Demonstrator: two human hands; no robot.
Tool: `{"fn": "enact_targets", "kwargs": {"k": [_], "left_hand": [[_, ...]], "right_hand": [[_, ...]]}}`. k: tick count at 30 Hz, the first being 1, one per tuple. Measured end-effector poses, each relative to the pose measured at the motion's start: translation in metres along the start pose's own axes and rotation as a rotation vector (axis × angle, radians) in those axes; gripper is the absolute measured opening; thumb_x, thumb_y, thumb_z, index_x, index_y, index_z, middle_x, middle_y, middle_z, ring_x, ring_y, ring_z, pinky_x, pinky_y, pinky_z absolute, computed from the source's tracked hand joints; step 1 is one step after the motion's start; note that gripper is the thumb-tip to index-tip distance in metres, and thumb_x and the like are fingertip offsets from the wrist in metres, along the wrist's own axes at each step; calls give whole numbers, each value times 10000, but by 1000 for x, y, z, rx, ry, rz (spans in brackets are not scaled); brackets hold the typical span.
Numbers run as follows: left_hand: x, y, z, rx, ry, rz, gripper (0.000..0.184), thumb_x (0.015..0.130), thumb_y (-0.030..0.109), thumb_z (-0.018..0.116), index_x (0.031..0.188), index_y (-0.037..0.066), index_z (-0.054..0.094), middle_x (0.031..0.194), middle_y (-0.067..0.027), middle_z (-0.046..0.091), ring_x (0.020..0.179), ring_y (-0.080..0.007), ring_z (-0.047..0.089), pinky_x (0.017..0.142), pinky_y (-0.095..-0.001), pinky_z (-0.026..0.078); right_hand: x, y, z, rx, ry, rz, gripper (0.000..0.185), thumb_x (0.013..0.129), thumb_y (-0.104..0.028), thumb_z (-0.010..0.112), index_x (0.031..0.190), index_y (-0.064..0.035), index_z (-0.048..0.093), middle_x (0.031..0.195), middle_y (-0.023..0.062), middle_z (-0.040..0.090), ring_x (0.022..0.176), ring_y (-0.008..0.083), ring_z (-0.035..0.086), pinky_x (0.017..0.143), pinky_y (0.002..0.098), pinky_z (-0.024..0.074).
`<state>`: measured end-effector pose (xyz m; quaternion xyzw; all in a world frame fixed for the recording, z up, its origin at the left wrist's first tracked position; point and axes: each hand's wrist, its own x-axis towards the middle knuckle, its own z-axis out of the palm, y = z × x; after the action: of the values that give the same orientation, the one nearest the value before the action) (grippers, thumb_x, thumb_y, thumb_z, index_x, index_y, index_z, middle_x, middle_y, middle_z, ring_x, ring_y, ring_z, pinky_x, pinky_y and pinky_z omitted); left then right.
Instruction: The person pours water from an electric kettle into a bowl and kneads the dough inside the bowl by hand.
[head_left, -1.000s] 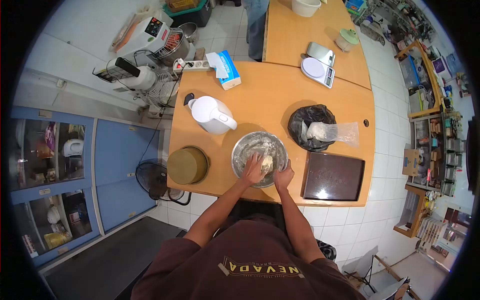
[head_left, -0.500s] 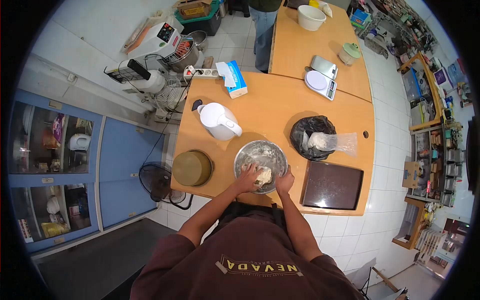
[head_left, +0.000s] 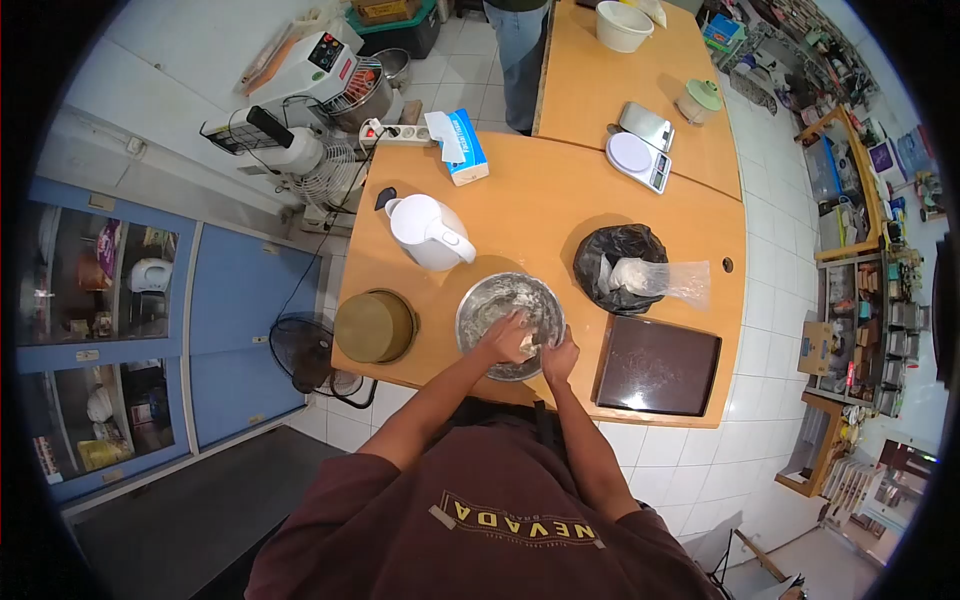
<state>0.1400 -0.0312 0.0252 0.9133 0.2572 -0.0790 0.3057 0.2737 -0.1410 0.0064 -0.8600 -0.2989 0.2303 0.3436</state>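
Note:
Near the front edge of the table sits a round metal mixing bowl [head_left: 478, 305], its inside smeared with flour and dough. My left hand [head_left: 506, 338] reaches down into it, fingers curled over a pale lump of dough [head_left: 528, 347]; part of the lump is hidden beneath the hand. At the bowl's right side, my right hand [head_left: 560, 360] is closed on the rim.
Left of the bowl are a lidded olive container [head_left: 372, 328] and a white electric kettle [head_left: 430, 232]. A dark baking tray [head_left: 660, 365] and a black plastic bag [head_left: 608, 250] lie to the right. Scales [head_left: 630, 153] and a tissue box [head_left: 465, 150] stand farther back. Someone's jeans [head_left: 520, 70] show behind.
My left hand has shifted across the dough toward the bowl's middle, covering more of it. My right hand stays on the rim. The whole view has shifted slightly.

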Motion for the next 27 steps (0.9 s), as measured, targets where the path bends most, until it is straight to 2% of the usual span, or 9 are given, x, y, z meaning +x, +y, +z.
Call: {"fn": "enact_targets", "kwargs": {"k": [3,6,9,12,18,21,22,25,27], "left_hand": [[-11,3,10,-49,153,-107,577,739,387,750,1260,158,656,1421,-252,449,1308,-462,442,1075,-513,410],[-12,2,20,-78,194,-183,586,742,376,753,1276,161,645,1412,-235,450,1305,-440,440,1070,-561,388],[3,-1,36,-23,270,-205,583,752,399,749,1277,170,645,1412,-211,458,1325,-420,424,1096,-581,340],[15,-2,43,-16,266,-265,579,756,430,745,1258,157,654,1417,-184,463,1341,-407,397,1118,-569,302],[30,0,33,-95,278,-373,570,765,455,732,1240,149,666,1396,-147,489,1336,-357,396,1135,-542,271],[30,3,28,-145,312,-400,569,771,451,727,1237,131,668,1374,-135,506,1331,-335,400,1142,-532,266],[30,-1,40,-114,427,-353,622,739,401,761,1262,89,633,1331,-149,536,1307,-355,434,1151,-528,278],[17,-14,38,-142,319,-192,605,766,391,735,1261,60,628,1373,-187,540,1316,-388,460,1152,-534,293],[11,-20,28,-232,278,-78,624,792,344,708,1327,53,573,1405,-223,524,1329,-424,459,1154,-536,300]], "right_hand": [[-2,-5,-5,3,-32,-19,510,674,-40,700,1172,29,616,903,292,692,863,462,682,799,481,548],[-5,-11,-8,22,-70,-63,533,668,-11,703,1189,43,603,924,294,685,896,477,669,824,485,542],[-5,-5,-8,5,-100,-66,398,731,-9,661,1125,24,624,904,289,690,880,463,677,772,478,546],[-3,-1,-8,21,-92,-133,397,737,-2,655,1131,34,614,897,288,689,866,460,677,766,472,546],[-3,-9,-7,7,-92,-55,350,758,8,627,1107,34,610,848,290,678,814,463,675,723,483,538],[-3,-18,-9,5,-65,-57,418,736,-15,683,1141,58,608,901,303,678,864,473,673,784,478,540],[-6,-22,-8,50,-53,-16,402,737,-16,680,1125,59,613,893,303,678,861,472,674,780,478,539],[-6,-28,-6,144,-18,39,360,735,-16,675,1083,61,627,875,301,680,855,468,679,773,474,536],[-7,-29,-6,154,28,19,343,729,-12,673,1061,61,634,871,297,682,855,465,681,770,469,535]]}}
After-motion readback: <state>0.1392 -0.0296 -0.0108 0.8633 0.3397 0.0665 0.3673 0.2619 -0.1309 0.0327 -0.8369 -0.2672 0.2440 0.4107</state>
